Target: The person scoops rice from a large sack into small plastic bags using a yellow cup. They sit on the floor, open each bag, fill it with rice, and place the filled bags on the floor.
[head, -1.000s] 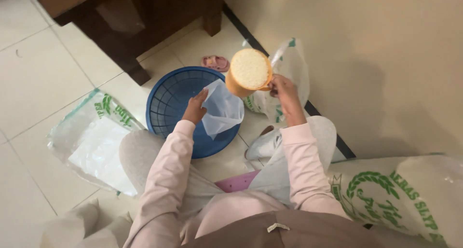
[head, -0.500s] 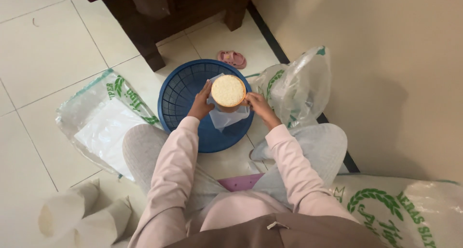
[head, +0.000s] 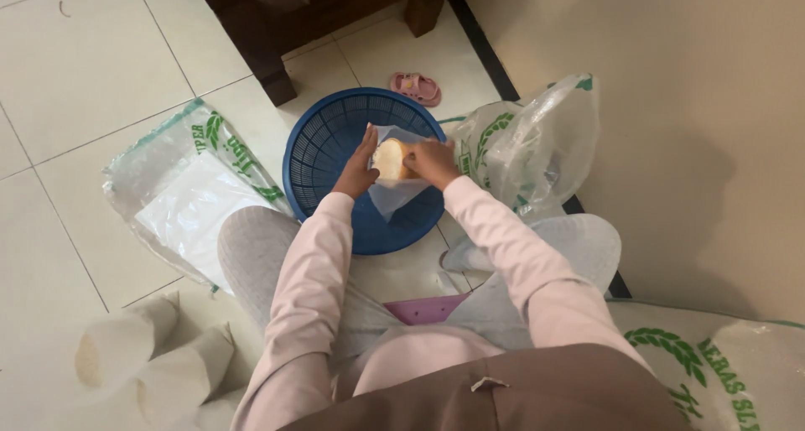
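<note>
Tipping the orange cup [head: 390, 158] of loose white grains over the blue basket [head: 323, 146], your right hand [head: 432, 163] gripped it; your left hand [head: 359, 167] pinched the thin, limp, likely slippery bag [head: 394, 198] by its rim.

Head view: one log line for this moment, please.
left hand: holds bag | right hand: tips cup into bag | under: basket

— What lies beyond the fingers [head: 366, 146]?
— A small pink sandal [head: 417, 86], and a dark wooden furniture leg [head: 268, 70] farther left.
— And to either side of them?
— Left, a flat printed plastic sack [head: 189, 205] on the tiles; right, near them, an open crumpled sack [head: 528, 146].
</note>
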